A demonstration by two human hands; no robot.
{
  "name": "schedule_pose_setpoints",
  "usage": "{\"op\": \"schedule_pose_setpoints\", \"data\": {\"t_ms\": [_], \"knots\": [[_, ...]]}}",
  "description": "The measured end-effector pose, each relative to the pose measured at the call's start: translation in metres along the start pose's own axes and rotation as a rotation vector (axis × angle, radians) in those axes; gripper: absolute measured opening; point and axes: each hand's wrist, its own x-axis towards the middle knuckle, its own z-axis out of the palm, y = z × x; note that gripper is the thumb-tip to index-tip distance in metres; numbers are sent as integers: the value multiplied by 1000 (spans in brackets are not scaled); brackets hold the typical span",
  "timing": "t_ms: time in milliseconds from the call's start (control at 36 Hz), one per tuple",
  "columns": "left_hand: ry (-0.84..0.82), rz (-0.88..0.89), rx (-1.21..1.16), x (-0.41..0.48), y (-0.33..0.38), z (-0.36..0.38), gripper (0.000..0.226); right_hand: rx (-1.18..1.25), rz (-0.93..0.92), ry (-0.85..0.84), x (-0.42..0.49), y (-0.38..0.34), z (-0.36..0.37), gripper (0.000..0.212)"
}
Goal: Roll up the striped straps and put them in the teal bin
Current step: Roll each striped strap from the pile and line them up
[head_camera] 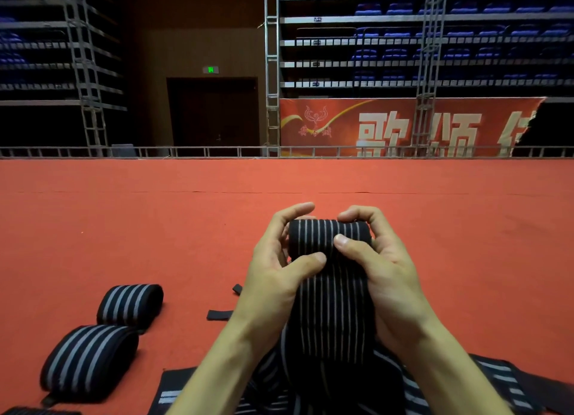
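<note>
The striped strap point(329, 237), black with thin pale lines, is held up over the middle of the red carpet point(155, 228), its top end wound into a tight roll and its unrolled length hanging straight down toward the person. The left hand point(276, 278) grips the roll's left end, fingers curled over the top and thumb pressed across the front. The right hand point(382, 268) grips the right end in the same way, its thumb lying on the face of the roll. The hanging tail runs into a heap of loose straps point(497, 380) spread on the carpet nearest the person. Toward the near left of the carpet lie two finished rolls with broader grey stripes: the farther roll point(130, 304) and the nearer roll point(88, 362), just beside one another. Two small black tabs point(219, 314) lie on the carpet between those rolls and the left wrist. Along the carpet's far edge runs a low metal rail point(186, 151); behind it stand a red banner point(388, 125) with large pale characters, metal trusses point(271, 73), a dark doorway point(214, 113) under a green sign point(211, 69), and tiers of blue seats point(466, 54).
</note>
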Motion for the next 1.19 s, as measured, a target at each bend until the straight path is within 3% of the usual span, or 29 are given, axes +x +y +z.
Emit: {"op": "schedule_pose_setpoints", "data": {"t_ms": [194,306,417,556,667,750,944,1083,1194], "knots": [[22,-99,-28,3,-6,5,27,0,20,0,1,2,1,22],[14,-75,89,1,-6,5,20,4,30,-21,1,4,1,31],[-9,-66,131,-1,-3,6,15,30,39,-44,1,6,-1,20],[-28,-80,94,-2,2,5,25,31,42,-45,1,6,-1,21],[10,-50,45,2,-1,4,22,87,72,-25,0,5,1,33],[45,-1,8,3,-4,4,17,128,102,-21,0,5,2,28],[104,158,102,3,-4,2,34,114,104,13,3,7,1,28],[100,162,130,2,-6,0,43,-43,36,69,2,10,-1,14],[54,105,58,0,-3,2,40,-1,49,54,1,7,-1,19]]}}
